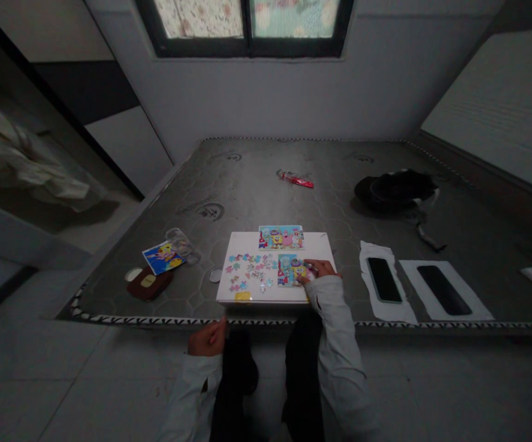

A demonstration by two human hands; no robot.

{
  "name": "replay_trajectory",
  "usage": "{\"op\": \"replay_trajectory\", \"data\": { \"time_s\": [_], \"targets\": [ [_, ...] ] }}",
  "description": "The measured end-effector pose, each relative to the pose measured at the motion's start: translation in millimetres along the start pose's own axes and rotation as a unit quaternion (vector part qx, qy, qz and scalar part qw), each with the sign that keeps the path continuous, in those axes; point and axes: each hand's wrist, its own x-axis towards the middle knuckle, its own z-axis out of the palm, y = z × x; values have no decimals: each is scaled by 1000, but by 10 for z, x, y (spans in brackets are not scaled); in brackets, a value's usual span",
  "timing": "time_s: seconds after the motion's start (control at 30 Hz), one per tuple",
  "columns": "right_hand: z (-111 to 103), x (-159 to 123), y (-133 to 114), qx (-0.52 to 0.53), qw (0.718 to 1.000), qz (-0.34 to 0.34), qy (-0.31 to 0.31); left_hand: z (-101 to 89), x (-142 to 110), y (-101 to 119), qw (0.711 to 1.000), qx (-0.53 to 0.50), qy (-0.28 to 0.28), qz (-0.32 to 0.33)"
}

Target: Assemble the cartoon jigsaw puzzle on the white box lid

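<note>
The right hand (321, 269) bends its fingers over the right side of the joined section (288, 273) of a cartoon jigsaw, which lies flat near the front of a white box (323, 245) on the grey mat (251, 196); whether it pinches a piece cannot be told. The left hand (208, 337) is curled into a loose fist just in front of the mat's edge, and anything inside it is hidden.

A sideways drag of the right wrist could pull the joined section apart, since nothing visible fixes it to the box. The loose pieces (250, 267) lie close by on its left, so a shove that way could scatter them or send some over the box's front edge. Dim light might also make similar pink and blue pieces easy to confuse.

Counted: one box, one joined section, one picture card (281, 237) behind it, and loose pieces too small and crowded to number. Left of the box, one brown case (150, 285) and one blue-and-yellow card (162, 258); to the right, two phone-like slabs (384, 279) on two white sheets (376, 250); farther back, one red wrapper (297, 180)
</note>
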Motion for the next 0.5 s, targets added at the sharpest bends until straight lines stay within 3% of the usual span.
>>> {"op": "replay_trajectory", "data": {
  "time_s": [0.2, 0.5],
  "targets": [
    [9, 47, 84, -10, 1000, 5, -5, 0, 19, -12, 1000, 6, -11, -2],
    [-86, 49, -15, -13, 999, 27, -34, -13, 12, -1, 1000, 2, -12, 3]
  ]
}}
